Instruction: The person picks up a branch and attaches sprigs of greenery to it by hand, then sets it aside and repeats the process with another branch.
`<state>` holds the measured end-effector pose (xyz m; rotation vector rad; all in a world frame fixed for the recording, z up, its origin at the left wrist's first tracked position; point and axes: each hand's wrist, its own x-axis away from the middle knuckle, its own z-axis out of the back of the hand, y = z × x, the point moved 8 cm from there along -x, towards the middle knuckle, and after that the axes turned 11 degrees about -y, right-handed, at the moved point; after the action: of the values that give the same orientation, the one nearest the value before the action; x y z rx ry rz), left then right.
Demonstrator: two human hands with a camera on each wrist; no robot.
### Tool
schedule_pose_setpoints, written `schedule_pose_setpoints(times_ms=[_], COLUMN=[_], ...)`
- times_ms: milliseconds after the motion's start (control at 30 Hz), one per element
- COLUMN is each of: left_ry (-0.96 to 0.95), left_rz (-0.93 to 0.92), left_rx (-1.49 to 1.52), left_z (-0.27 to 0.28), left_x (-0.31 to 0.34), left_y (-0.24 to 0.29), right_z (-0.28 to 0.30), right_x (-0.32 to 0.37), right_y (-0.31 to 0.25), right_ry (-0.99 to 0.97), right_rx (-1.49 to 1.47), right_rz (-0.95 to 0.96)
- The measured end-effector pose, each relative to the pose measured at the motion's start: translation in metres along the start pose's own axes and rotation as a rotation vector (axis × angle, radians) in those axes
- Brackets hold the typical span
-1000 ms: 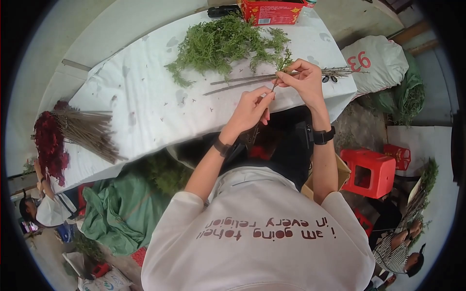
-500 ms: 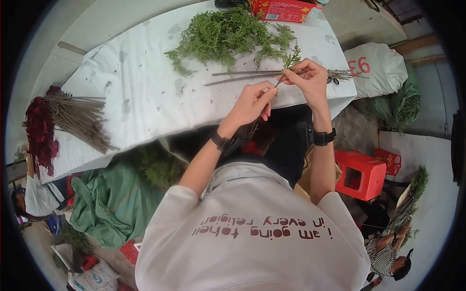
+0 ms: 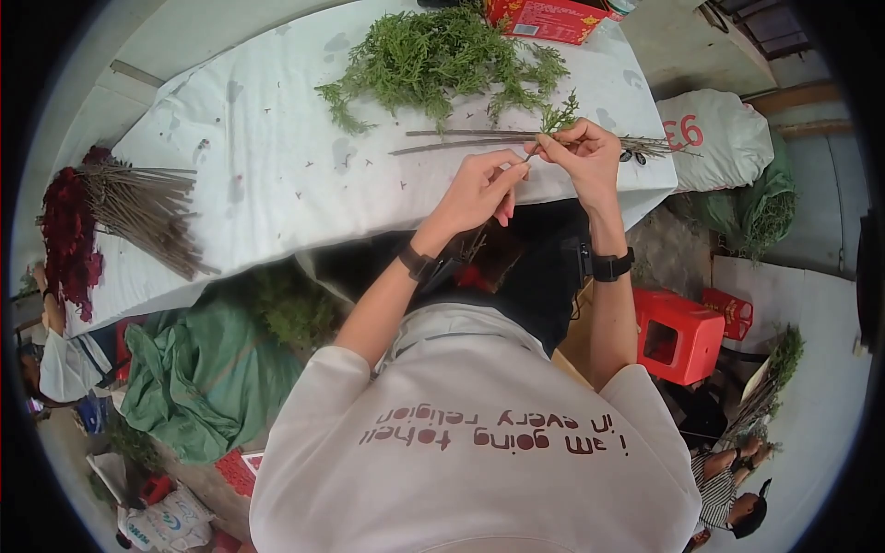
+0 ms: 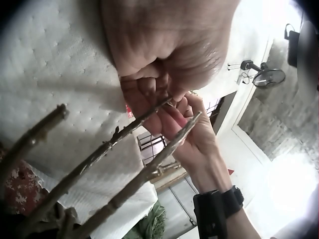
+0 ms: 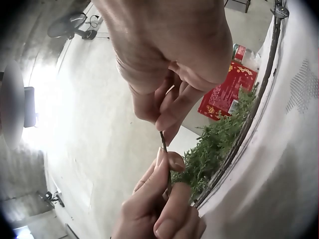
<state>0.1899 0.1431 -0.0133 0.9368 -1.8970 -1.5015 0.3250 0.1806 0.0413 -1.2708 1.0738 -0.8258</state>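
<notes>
Far left on the white bench (image 3: pixel 267 189): dark red bundle (image 3: pixel 69 235), its brown stems (image 3: pixel 152 217) fanning right. Green sack (image 3: pixel 198 378) below, off the bench. Mid-bench, green foliage pile (image 3: pixel 424 64), beyond the hands. Long thin sticks (image 3: pixel 442 144) lie across the bench, running behind the hands, ends showing both sides. Left hand (image 3: pixel 477 192): fingers curled, pinching the thin stem (image 3: pixel 531 155) at its near end. Stem sits between the two hands, short stretch bare in the right wrist view; hands close together, held narrow. Green sprig (image 3: pixel 559 114) sticks up past the right hand's fingertips. Right hand (image 3: pixel 590 164): thumb and fingers pinch the stem just below the sprig. Red box (image 3: pixel 553 18) at the back; white sack (image 3: pixel 717 138) beyond the right end.
</notes>
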Motion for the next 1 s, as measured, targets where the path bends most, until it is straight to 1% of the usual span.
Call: schedule_pose_setpoints(times_ms=[233,300,467,600,733,767,833,867,933,967,1000], left_ry=[0.003,0.009,0.06,0.065,0.005,-0.001,0.054,0.077,0.085,0.105,0.126], left_rz=[-0.004,-0.041,-0.087,-0.147,-0.166,-0.173,-0.202,-0.22,-0.212,-0.196,-0.18], left_rx=[0.017,0.067,0.16,0.051,-0.041,-0.055,-0.05,-0.047,-0.036,-0.011,0.014], left_z=[0.001,0.001,-0.003,-0.009,-0.004,-0.002,0.005,0.007,0.007,0.009,0.011], left_x=[0.0,0.0,0.003,0.011,0.013,0.013,0.017,0.017,0.018,0.019,0.018], left_y=[0.001,0.005,0.006,0.016,0.015,0.015,0.021,0.024,0.024,0.022,0.021], right_z=[-0.004,-0.006,-0.011,-0.008,-0.008,0.002,0.024,0.034,0.06,0.062,0.066], right_x=[-0.001,-0.001,0.002,0.001,-0.008,-0.012,-0.015,-0.015,-0.011,-0.011,-0.014], right_y=[-0.003,-0.009,-0.028,-0.051,-0.064,-0.056,-0.034,-0.023,0.006,0.01,0.021], right_ry=[0.002,0.033,0.02,0.028,-0.019,0.02,0.105,0.113,0.215,0.268,0.279], right_rx=[0.024,0.028,0.055,0.086,0.088,0.119,0.174,0.173,0.716,0.987,0.986], right_rz=[-0.014,0.001,0.079,0.125,0.112,0.042,-0.101,-0.083,-0.058,-0.049,-0.038])
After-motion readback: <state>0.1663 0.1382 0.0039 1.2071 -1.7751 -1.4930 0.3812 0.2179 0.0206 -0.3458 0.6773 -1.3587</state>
